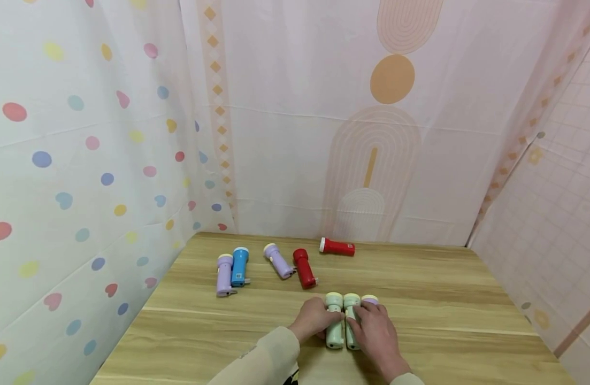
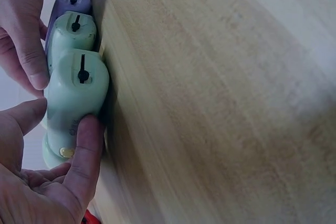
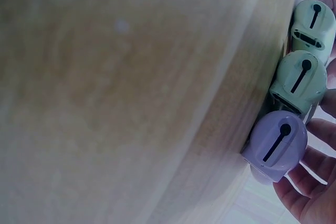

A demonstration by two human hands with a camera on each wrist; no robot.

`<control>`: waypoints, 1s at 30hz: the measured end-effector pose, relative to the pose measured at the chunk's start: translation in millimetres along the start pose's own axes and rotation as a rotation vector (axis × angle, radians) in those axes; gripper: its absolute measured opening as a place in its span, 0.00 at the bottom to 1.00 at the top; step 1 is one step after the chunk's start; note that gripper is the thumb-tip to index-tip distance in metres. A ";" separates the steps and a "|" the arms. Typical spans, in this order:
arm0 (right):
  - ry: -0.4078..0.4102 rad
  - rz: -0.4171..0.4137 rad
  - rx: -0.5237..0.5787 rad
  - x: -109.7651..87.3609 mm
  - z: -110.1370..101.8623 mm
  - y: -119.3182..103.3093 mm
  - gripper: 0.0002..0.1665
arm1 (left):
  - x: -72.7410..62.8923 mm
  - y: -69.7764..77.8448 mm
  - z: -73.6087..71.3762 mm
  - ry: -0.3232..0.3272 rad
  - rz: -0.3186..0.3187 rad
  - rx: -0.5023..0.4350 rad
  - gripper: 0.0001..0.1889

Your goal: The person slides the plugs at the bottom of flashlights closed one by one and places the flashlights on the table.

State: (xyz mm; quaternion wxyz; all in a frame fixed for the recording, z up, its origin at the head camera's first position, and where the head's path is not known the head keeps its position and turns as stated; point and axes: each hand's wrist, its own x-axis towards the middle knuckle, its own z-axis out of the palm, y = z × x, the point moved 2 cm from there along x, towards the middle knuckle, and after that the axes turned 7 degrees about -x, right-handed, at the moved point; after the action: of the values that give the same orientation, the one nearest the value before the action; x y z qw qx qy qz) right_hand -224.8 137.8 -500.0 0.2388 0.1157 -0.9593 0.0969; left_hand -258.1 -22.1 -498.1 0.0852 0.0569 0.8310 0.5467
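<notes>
In the head view two mint-green flashlights stand side by side near the table's front, with a purple flashlight (image 1: 370,299) along their right. My left hand (image 1: 315,317) grips the left green flashlight (image 1: 334,334), thumb on its upper side and a finger along its lower side in the left wrist view. My right hand (image 1: 377,330) holds the middle green flashlight (image 1: 351,302) and the purple one together. In the right wrist view its fingers curl about the outer side of the purple flashlight (image 3: 278,142). Most of the purple body is hidden under this hand in the head view.
Farther back lie a purple flashlight (image 1: 224,275) beside a blue flashlight (image 1: 239,267), another purple one, a red flashlight (image 1: 304,268) and a second red one by the back edge. Printed curtains (image 1: 295,160) hang behind and beside the wooden table (image 1: 444,299).
</notes>
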 end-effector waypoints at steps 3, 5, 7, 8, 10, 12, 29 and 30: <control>-0.001 0.008 -0.002 1.0 -0.1 0.8 0.16 | 0.0 1.5 -0.9 -0.016 0.013 -0.023 0.13; -0.001 0.011 -0.006 1.8 0.2 1.2 0.17 | 0.4 2.7 -1.7 -0.021 0.018 -0.019 0.14; 0.002 0.010 -0.009 2.5 0.0 1.7 0.16 | 1.3 2.9 -2.0 -0.023 0.018 -0.006 0.14; 0.004 0.007 -0.011 2.9 -0.1 1.8 0.16 | 1.8 2.9 -2.1 -0.024 0.018 0.001 0.14; 0.005 0.009 -0.012 3.7 0.2 2.4 0.16 | 2.5 3.3 -2.7 -0.026 0.017 0.016 0.15; 0.005 0.009 -0.013 5.0 -0.2 3.0 0.16 | 3.0 3.9 -4.0 -0.027 0.022 0.027 0.16; -0.030 -0.002 -0.016 0.5 0.2 2.1 0.16 | -8.0 -1.8 -27.5 -0.094 0.054 0.142 0.18; -0.039 -0.001 -0.017 0.0 0.2 1.9 0.16 | -8.6 -2.2 -30.5 -0.097 0.063 0.150 0.17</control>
State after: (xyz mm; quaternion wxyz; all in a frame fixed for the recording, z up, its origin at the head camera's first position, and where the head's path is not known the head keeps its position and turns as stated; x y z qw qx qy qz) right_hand -225.4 139.6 -500.4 0.2209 0.1162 -0.9645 0.0865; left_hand -255.9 -52.0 -487.6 0.1036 0.1155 0.8624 0.4818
